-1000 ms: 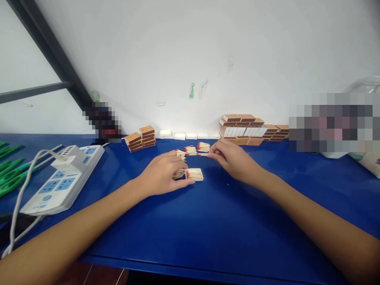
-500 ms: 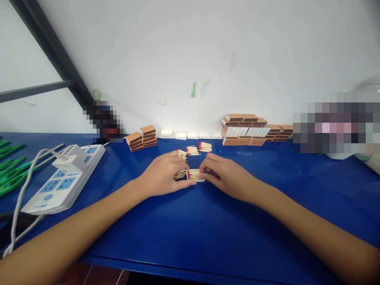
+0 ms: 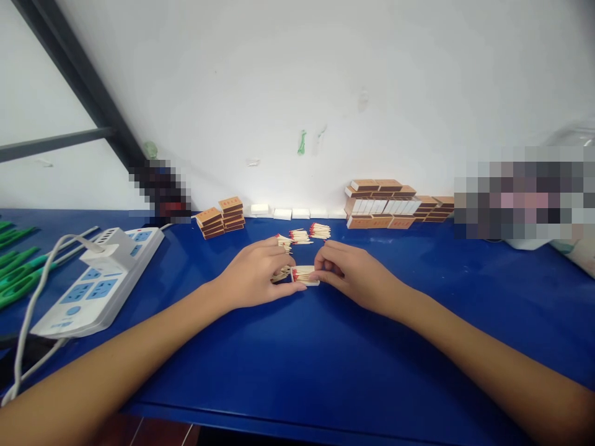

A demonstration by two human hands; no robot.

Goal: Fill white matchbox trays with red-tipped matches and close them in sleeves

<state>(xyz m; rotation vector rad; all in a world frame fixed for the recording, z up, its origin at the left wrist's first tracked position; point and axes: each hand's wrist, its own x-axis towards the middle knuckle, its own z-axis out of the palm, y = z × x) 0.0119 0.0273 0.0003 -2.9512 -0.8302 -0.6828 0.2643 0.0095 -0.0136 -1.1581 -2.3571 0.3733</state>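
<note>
A small white matchbox tray [image 3: 313, 283] sits on the blue table, holding red-tipped matches [image 3: 303, 275]. My left hand [image 3: 260, 272] grips the tray's left end, its thumb along the near side. At the right end my right hand [image 3: 341, 269] has its fingers curled, thumb and fingertips pinched on the matches there. Some loose matches [image 3: 281, 273] show partly under my left palm. Just beyond the hands lie small piles of matches: one at the left [image 3: 284, 243], partly hidden by the left hand, a middle pile [image 3: 300, 236] and a right pile [image 3: 320, 231].
White trays [image 3: 282, 214] line the wall. Stacked matchboxes stand at the back left [image 3: 231, 212] and in a larger stack at the back right [image 3: 381, 204]. A power strip [image 3: 100, 288] with a white cable and green-handled tools [image 3: 21, 272] lie at the left.
Both hands stay almost in place at the tray. The right fingertips shift very slightly over the matches, and the whole view moves a little.
</note>
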